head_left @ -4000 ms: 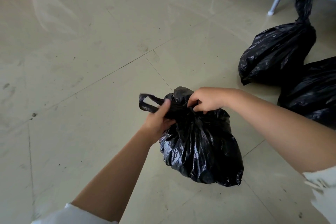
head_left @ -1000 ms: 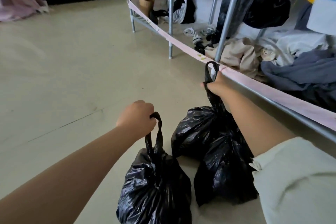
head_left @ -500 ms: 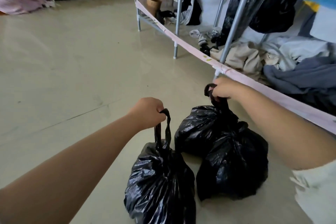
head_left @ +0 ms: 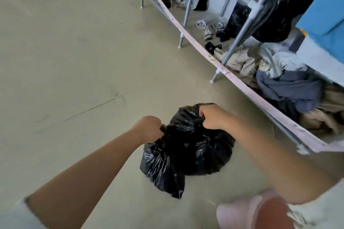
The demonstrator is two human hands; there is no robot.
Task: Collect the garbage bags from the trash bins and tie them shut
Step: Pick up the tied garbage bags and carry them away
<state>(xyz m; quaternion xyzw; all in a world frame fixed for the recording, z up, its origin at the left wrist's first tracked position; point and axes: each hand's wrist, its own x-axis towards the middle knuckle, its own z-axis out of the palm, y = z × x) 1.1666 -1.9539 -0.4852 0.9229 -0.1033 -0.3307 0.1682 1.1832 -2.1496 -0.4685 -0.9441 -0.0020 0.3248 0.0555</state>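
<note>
- The left hand (head_left: pixel 149 129) is a closed fist, its grip clamped on the gathered top of a black garbage bag (head_left: pixel 162 165) that hangs at 6 o'clock of it.
- The right hand (head_left: pixel 212 117) is curled over, grip clamped on the bunched plastic of the other bags (head_left: pixel 202 150), at 3 o'clock of the left.
- Both forearms reach forward, elbows low, sleeves cut off by the frame.
- The bags sit together over the floor (head_left: pixel 74 61); where one ends is hard to tell.
- A blurred pink slipper (head_left: pixel 242 214) lies at 5 o'clock.
- A clothes rack (head_left: pixel 240 37) stands at 1 o'clock.

Glossy beige floor (head_left: pixel 74 61) under black garbage bags (head_left: pixel 186 154), rack legs (head_left: pixel 180 40)
</note>
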